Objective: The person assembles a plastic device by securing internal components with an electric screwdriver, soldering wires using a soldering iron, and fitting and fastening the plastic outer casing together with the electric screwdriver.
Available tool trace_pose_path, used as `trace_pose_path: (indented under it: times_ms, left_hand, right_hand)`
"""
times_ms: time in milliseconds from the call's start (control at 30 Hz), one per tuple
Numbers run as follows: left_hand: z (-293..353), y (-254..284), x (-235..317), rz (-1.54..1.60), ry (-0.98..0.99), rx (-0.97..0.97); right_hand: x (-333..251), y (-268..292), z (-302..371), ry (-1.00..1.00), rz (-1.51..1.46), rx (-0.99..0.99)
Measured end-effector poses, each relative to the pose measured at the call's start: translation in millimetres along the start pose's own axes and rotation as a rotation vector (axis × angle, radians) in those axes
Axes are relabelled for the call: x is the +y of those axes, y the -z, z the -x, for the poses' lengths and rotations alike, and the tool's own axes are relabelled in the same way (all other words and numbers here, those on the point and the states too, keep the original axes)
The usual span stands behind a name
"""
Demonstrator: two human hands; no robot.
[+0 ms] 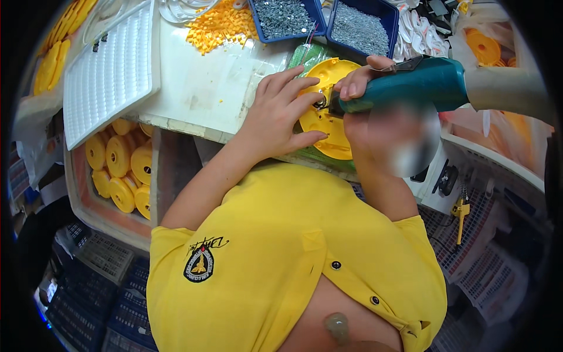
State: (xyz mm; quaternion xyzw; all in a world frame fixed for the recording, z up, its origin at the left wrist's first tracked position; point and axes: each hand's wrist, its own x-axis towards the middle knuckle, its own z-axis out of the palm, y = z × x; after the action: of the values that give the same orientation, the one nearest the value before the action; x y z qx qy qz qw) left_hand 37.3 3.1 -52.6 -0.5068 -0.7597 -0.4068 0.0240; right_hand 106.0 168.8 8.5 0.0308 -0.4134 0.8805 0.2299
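Note:
A round yellow plastic disc point(328, 123) lies on a green mat point(308, 56) at the near edge of the white workbench point(217, 88). My left hand point(281, 111) rests flat on the disc's left side with its fingers spread, holding it down. My right hand point(358, 88) grips a teal electric screwdriver point(410, 85), whose tip meets the disc near its centre, just beside my left fingertips. The lower part of my right hand is blurred out.
Two blue trays of small metal screws point(284, 17) point(360, 26) stand behind the disc, next to a heap of small yellow parts point(220, 26). A white gridded tray point(111, 73) lies at the left. A bin of yellow discs point(120, 161) sits below the bench.

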Motion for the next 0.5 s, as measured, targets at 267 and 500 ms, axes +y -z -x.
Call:
trace_pose_path:
  times_ms: [267, 500]
  left_hand:
    - [1.0, 0.1, -1.6, 0.009, 0.015, -0.022]
    - [1.5, 0.4, -3.0, 0.008, 0.016, -0.018]
  right_hand:
    - [-0.8, 3.4, 1.1, 0.024, 0.074, -0.034]
    - [0.7, 2.0, 4.3, 0.007, 0.093, -0.054]
